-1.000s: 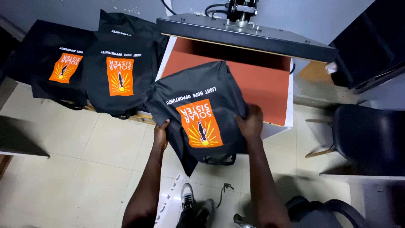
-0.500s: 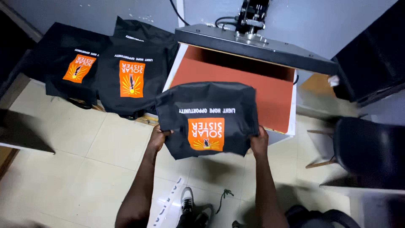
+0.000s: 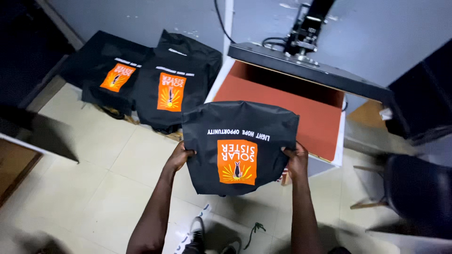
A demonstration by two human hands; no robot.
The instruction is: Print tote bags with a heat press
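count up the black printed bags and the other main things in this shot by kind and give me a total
Black bags with orange print: 3, one held up by the left hand and right hand, two laid on the floor
Heat press: 1
Dark chair: 1
Total: 5

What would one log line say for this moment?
left hand: grips black bag | right hand: grips bag's other side | bag: held over heat press

A heat press (image 3: 301, 89) with an orange-red bed is standing open at one o'clock. Two black printed bags (image 3: 150, 87) are lying at eleven o'clock. Possibly a dark chair (image 3: 416, 193) is sitting at four o'clock.
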